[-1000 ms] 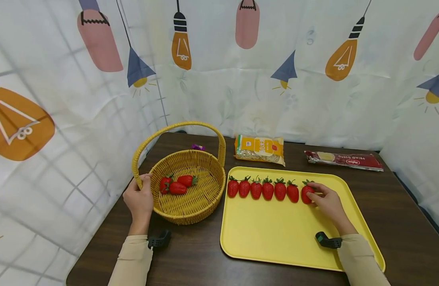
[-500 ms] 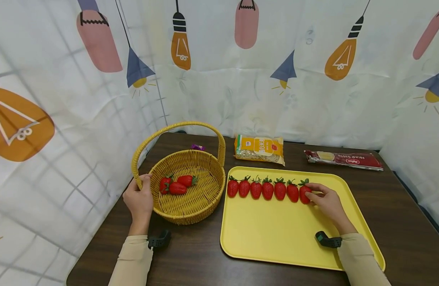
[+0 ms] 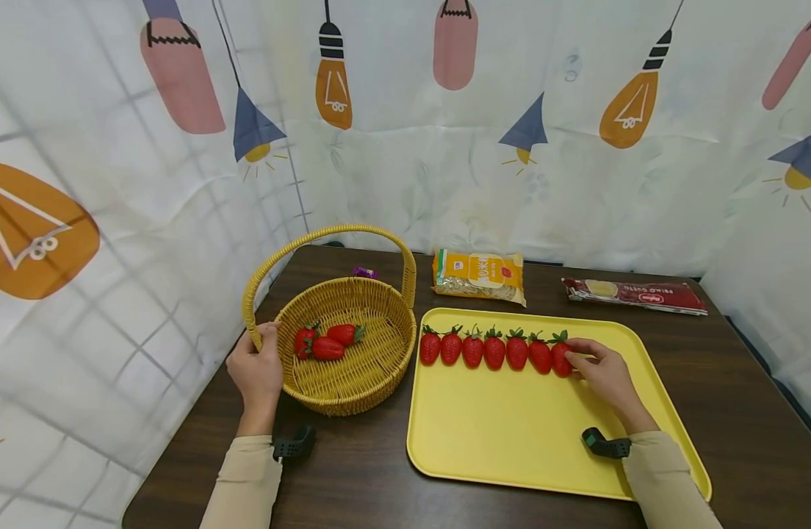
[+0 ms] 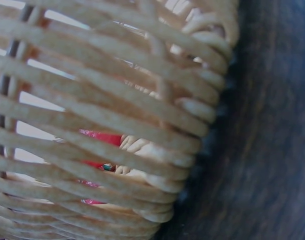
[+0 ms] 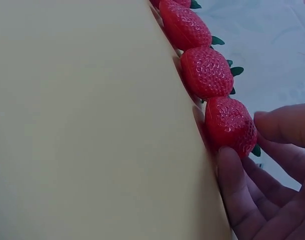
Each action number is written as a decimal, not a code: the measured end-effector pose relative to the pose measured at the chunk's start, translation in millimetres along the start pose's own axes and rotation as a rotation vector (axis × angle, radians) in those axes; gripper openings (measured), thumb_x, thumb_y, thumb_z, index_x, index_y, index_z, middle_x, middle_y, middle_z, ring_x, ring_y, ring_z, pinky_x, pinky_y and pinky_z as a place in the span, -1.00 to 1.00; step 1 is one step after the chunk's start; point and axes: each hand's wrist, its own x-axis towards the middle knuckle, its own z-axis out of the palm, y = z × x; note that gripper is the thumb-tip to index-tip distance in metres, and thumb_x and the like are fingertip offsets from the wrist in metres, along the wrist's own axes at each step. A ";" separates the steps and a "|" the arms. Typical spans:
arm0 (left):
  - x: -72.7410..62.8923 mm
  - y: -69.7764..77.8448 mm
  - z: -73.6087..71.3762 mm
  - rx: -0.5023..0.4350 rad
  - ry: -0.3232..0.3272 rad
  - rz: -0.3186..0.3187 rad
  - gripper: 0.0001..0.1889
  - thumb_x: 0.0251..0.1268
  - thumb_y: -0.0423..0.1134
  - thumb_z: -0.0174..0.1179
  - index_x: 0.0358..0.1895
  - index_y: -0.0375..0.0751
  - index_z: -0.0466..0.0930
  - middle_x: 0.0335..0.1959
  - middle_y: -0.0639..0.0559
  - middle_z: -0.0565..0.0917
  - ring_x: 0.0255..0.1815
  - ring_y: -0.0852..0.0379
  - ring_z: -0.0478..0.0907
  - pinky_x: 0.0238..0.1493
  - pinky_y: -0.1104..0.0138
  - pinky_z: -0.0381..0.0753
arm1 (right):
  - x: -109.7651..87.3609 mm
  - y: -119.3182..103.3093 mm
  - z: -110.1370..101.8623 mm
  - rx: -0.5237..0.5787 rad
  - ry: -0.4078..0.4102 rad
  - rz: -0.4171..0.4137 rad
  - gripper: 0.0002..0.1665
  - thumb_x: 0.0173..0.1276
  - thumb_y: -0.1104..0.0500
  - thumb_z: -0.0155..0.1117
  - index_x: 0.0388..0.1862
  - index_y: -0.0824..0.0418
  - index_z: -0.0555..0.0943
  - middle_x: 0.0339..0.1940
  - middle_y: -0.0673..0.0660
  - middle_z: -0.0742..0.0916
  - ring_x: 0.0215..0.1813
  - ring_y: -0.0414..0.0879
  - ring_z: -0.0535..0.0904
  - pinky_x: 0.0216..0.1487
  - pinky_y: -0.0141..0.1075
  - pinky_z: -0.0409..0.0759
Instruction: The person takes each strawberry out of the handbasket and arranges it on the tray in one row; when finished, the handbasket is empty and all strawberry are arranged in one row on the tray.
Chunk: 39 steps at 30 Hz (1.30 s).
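The row (image 3: 494, 353) has been closed up by the strawberry (image 3: 560, 361) pinched in the right hand (image 3: 608, 377); the handle (image 3: 408, 275) is gripped by the left hand (image 3: 257, 369).

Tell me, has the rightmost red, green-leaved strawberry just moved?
Yes: the rightmost strawberry moved left across the yellow rectangular tray, toward the neighbouring strawberry.

Round yellow wicker basket (image 3: 344, 405) on the worktop (image 3: 352, 477), hoop handle raised; three strawberries (image 3: 328, 349) clustered in its left half. On the yellow tray (image 3: 491, 433), one glossy red strawberry (image 3: 560, 361), pinched, leaves toward far rim, touching its neighbour, right-hand end of a row with six similar strawberries (image 3: 494, 353).
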 end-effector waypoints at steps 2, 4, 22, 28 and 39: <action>0.3 -0.3 0.3 -0.001 0.003 0.004 -0.72 0.45 -0.20 0.09 -0.24 -0.23 0.79 -0.33 -0.14 0.75 -0.77 0.35 0.14 -0.65 0.43 0.11 | -0.1 -0.7 -1.1 -0.007 0.019 0.031 -0.41 0.49 -0.03 0.13 0.29 0.37 0.46 0.18 0.40 0.56 -0.24 -0.32 0.65 -0.21 -0.41 0.63; 0.6 -0.5 0.5 -0.001 0.004 0.005 -0.72 0.44 -0.20 0.09 -0.24 -0.22 0.79 -0.33 -0.14 0.75 -0.76 0.34 0.16 -0.64 0.42 0.13 | -0.1 -0.4 -3.4 -0.009 0.053 0.076 -0.39 0.50 -0.09 0.09 0.29 0.34 0.47 0.12 0.35 0.58 -0.28 -0.27 0.66 -0.23 -0.42 0.63; -2.5 0.7 -1.6 -0.016 -0.024 -0.018 -0.71 0.46 -0.15 0.08 -0.11 -0.20 0.78 -0.82 0.14 0.46 -0.90 0.24 -0.03 -0.80 0.38 0.03 | -7.2 -73.1 15.7 0.184 -0.004 -0.127 -0.49 0.48 -0.02 0.15 0.17 0.35 0.53 -0.01 0.19 0.68 -0.17 -0.02 0.60 -0.15 -0.28 0.66; -2.6 -1.5 -2.0 -0.028 -0.007 -0.043 -0.73 0.43 -0.19 0.12 -0.11 -0.25 0.77 -0.29 -0.18 0.76 -0.86 0.31 0.04 -0.72 0.43 0.09 | -2.0 -110.2 58.3 0.205 -0.166 -0.215 -0.62 0.47 0.08 0.18 0.10 0.32 0.57 0.02 0.36 0.63 -0.16 0.02 0.63 -0.14 -0.22 0.67; -2.0 -1.7 -1.0 -0.032 -0.017 -0.024 -0.70 0.42 -0.16 0.17 -0.07 -0.32 0.74 -0.10 -0.08 0.75 -0.75 0.37 0.24 -0.58 0.48 0.19 | 0.1 -160.3 144.4 0.235 -0.335 -0.381 -0.72 0.44 0.17 0.22 0.02 0.31 0.64 -0.04 0.26 0.71 -0.22 0.24 0.65 -0.20 -0.17 0.66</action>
